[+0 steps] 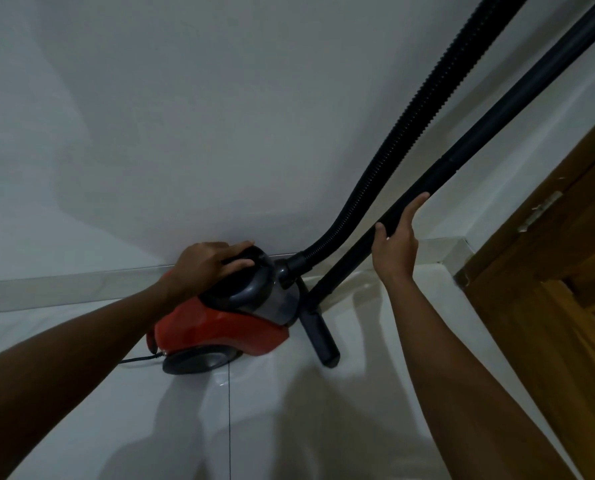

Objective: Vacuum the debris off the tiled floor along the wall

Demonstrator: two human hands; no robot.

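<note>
Two hands: both are on the vacuum, none is free.
Left hand [208, 263]: fingers are curled over the dark top handle of the red vacuum cleaner [226, 317]; they grip it, as far as the dim light shows.
Right hand [398, 237]: fingers and thumb wrap the black wand [438, 174] from below, at its lower part.
Wand axis: it runs from the floor nozzle [320, 336] up and to the right, out of view; the ribbed hose [413, 129] goes beside it.
Nozzle place: it rests on the tiled floor [289, 420] just beside the cleaner, near the wall [185, 116] and its skirting.
Key relation: the nozzle lies below and left of the right hand, which is nearer and must steer it.
Debris: none is visible.
</note>
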